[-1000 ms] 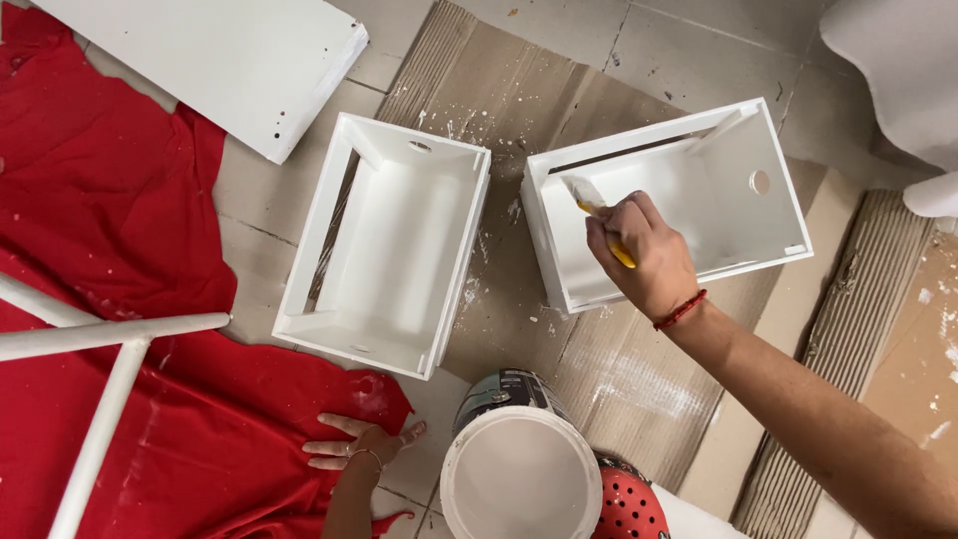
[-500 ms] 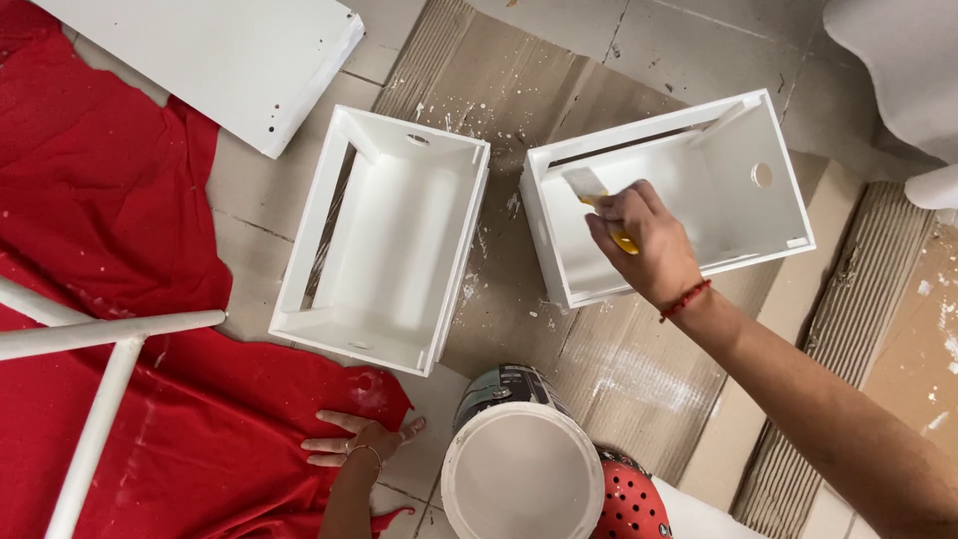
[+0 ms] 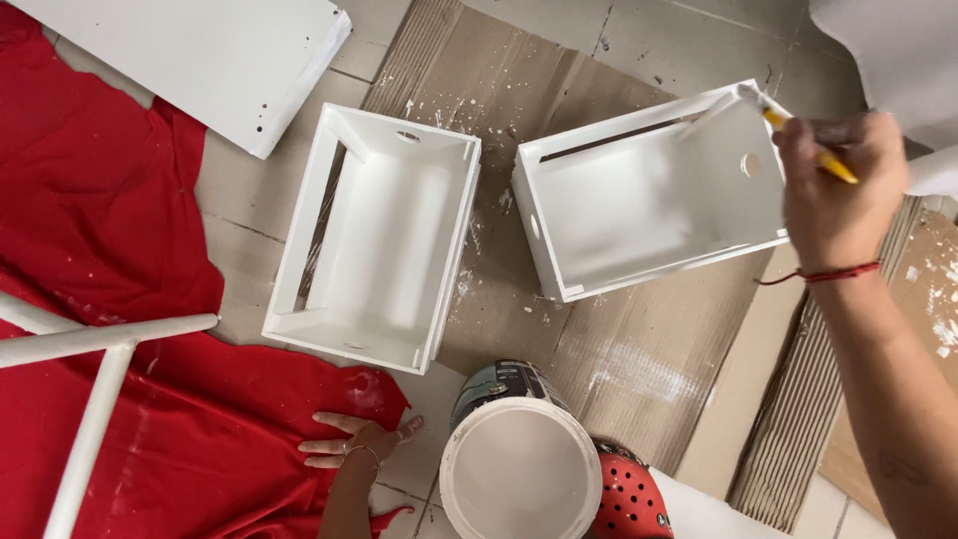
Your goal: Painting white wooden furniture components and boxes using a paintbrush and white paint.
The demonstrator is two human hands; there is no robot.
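1. Head view: our right hand (image 3: pixel 836 190), at about two o'clock, is closed around a yellow-handled paintbrush (image 3: pixel 798 135). Its bristles touch the top right corner of the right white crate (image 3: pixel 639 200), which lies on its side with the open face up, so the inner walls can be reached.
2. Our left hand (image 3: pixel 359 439), at about seven o'clock, lies flat with fingers spread, holding nothing. It rests on the red cloth (image 3: pixel 110 220), seemingly propping us up as we lean in.
3. The left white crate (image 3: pixel 384 240) lies near centre, apart from the other.
4. The cardboard (image 3: pixel 619 349) beneath catches paint splatter.
5. The paint bucket (image 3: pixel 519 469) stands at six o'clock, in easy reach.
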